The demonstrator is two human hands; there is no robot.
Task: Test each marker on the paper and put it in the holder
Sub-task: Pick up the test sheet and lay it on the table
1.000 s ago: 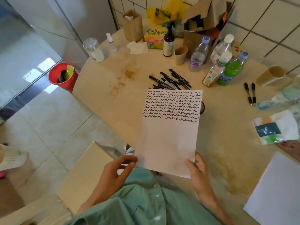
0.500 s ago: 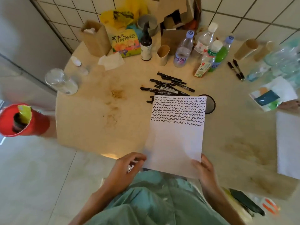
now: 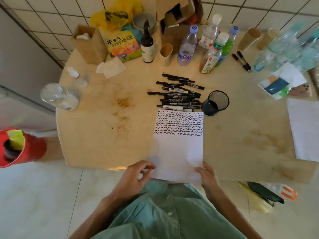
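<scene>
White paper (image 3: 177,152) (near corners) between curled fingers (image 3: 146,167) of both hands.

Matt white paper sheet (image 3: 177,149) on smooth, stained beige stone-look desk (image 3: 103,131); black wire-mesh metal holder (image 3: 215,103); glossy black plastic markers (image 3: 179,95); clear plastic bottles (image 3: 187,47).

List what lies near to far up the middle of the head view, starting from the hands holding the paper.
left hand and right hand gripping the sheet's near edge → paper with black squiggle rows → pile of black markers → brown paper cup → cardboard box against the tiled wall.
</scene>
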